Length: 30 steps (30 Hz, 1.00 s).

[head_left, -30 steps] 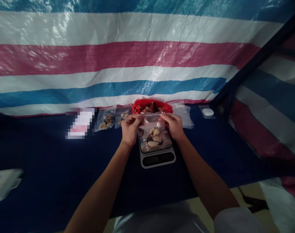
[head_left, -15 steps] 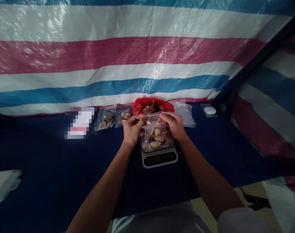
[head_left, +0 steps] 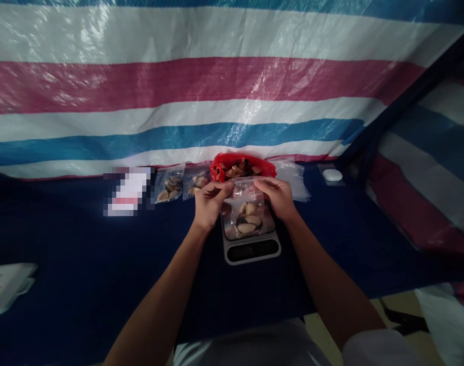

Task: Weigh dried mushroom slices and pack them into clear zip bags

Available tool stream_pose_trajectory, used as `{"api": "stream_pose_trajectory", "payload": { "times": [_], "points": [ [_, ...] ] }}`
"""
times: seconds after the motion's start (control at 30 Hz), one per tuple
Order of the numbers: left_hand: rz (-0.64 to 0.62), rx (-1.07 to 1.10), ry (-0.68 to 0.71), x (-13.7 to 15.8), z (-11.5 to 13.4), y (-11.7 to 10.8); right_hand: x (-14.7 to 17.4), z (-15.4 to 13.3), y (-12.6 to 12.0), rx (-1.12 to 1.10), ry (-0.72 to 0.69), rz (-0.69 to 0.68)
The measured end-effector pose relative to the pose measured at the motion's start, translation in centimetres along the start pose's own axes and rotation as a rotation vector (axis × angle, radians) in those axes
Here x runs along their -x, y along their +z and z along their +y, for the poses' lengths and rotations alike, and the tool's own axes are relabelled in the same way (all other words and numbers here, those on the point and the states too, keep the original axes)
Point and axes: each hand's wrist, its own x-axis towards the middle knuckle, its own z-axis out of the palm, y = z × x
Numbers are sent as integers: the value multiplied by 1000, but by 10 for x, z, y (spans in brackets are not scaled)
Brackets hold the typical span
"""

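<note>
A clear zip bag [head_left: 237, 206] lies over a small kitchen scale [head_left: 252, 251], with several pale, dark-edged dried slices [head_left: 248, 219] inside it. My left hand [head_left: 211, 203] pinches the upper left corner of the bag between thumb and fingers. At the upper right corner, my right hand [head_left: 276, 196] grips the same bag in a like pinch. Just beyond the bag's top edge sits a red plastic bag [head_left: 262, 165] full of loose brown and dark pieces. The scale's display looks dark; its digits cannot be read.
Two filled clear bags, one far left [head_left: 169, 189] and one nearer [head_left: 195, 180], lie left of my hands. Flat clear bags [head_left: 298, 178] lie to the right, then a white oval object [head_left: 332, 175]. A white box-like object [head_left: 8, 287] is at the left edge. Striped sheeting [head_left: 178, 84] rises behind.
Both hands still pinch the bag's top corners, with almost no movement. The whole view has shifted very slightly.
</note>
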Motion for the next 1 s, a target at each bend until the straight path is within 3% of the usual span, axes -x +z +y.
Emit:
{"api": "stream_pose_trajectory", "payload": {
  "times": [1.0],
  "points": [
    [-24,-127,74,6,11,7,10,-4,11,15,-61,-29]
  ]
}}
